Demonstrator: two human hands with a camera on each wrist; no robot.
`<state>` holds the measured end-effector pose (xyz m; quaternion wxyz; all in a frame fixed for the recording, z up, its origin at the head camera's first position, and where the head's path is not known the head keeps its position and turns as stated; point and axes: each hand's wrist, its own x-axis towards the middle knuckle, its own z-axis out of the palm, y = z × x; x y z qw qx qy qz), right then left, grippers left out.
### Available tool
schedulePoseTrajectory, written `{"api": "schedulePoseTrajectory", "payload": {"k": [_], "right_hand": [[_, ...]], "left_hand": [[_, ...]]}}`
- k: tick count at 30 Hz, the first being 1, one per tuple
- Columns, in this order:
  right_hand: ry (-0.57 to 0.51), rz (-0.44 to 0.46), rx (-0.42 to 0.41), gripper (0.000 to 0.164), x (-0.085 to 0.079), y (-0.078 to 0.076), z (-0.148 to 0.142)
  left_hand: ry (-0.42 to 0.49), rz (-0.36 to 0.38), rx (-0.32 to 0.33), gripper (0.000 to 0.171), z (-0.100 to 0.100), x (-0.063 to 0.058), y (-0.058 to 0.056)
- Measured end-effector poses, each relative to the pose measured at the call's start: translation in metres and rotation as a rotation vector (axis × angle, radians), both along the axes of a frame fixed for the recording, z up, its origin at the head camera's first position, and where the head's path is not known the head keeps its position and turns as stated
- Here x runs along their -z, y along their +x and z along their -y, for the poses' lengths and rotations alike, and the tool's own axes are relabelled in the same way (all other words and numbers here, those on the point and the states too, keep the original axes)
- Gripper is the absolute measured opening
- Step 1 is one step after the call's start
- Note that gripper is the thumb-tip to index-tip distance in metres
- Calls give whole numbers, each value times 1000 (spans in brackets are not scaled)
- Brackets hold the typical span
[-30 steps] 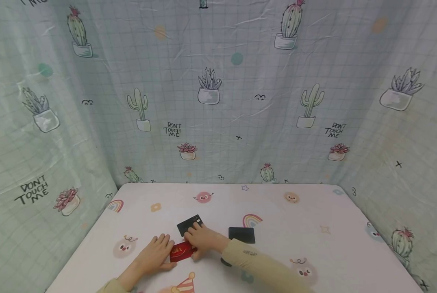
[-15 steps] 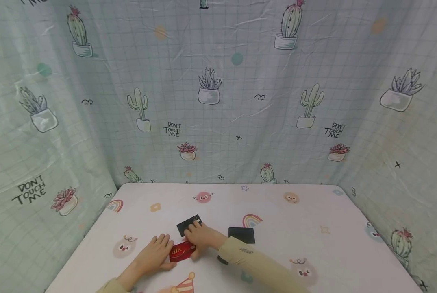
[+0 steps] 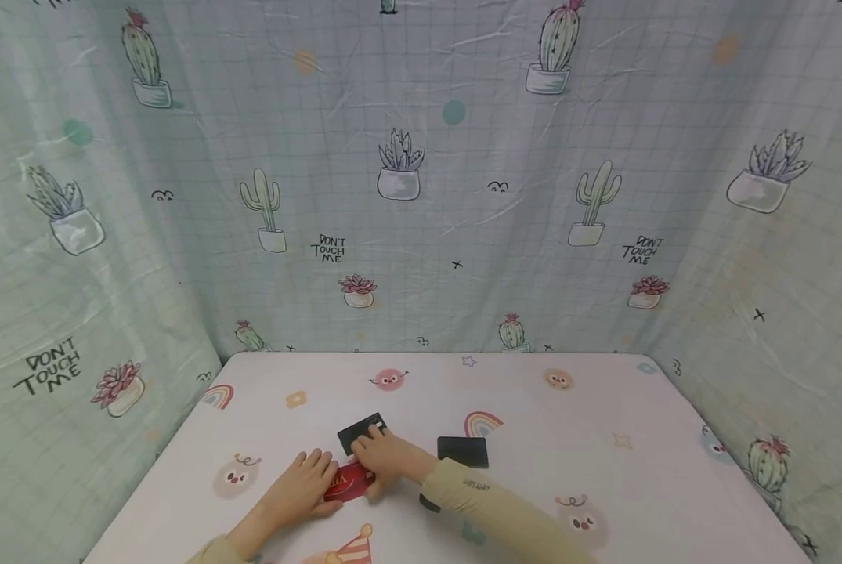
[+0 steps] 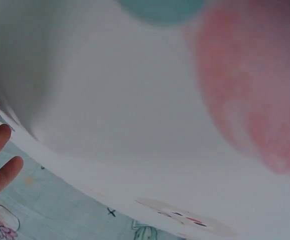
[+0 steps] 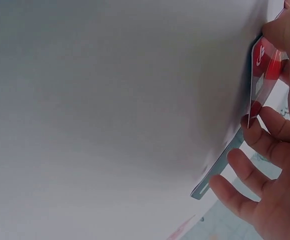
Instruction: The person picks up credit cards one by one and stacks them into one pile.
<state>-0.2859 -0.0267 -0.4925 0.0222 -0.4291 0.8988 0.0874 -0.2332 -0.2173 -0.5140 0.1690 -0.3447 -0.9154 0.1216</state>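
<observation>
A red card (image 3: 348, 481) with gold VIP lettering lies between the two hands in the head view. My left hand (image 3: 297, 489) holds its left end, thumb near the lower edge and index finger near the upper one. At the opposite end, my right hand (image 3: 385, 460) grips it between thumb and fingers. In the right wrist view the red card (image 5: 261, 75) stands tilted between the right thumb and fingertips. Just beyond the right fingers is a black card (image 3: 355, 435) with a small light chip. The left wrist view shows only some left fingers (image 4: 2, 172), fairly straight.
A dark rectangular card (image 3: 462, 452) lies right of the right hand. Another dark object (image 3: 429, 503) is mostly hidden under the right sleeve (image 3: 491, 505). The white table (image 3: 533, 423) has printed cartoon figures, with a cactus-print curtain (image 3: 421, 227) around it.
The red card has changed tilt slightly between the hands, and its lettering looks more slanted. Both hands stay nearly in place. The whole head view has shifted a little.
</observation>
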Motion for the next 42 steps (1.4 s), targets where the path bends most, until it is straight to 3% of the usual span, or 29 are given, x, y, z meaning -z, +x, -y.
{"api": "schedulePoseTrajectory", "payload": {"k": [10,24,42], "right_hand": [[-22,-109,-82,55,5,-3,-7],[-28,-198,-144,53,5,3,-16],[-56,-224,-165,54,7,5,-19]], "left_hand": [[-71,-87,-2,56,-3,2,0],[-48,-215,48,53,-6,7,0],[-85,-176,14,54,-6,4,7]]}}
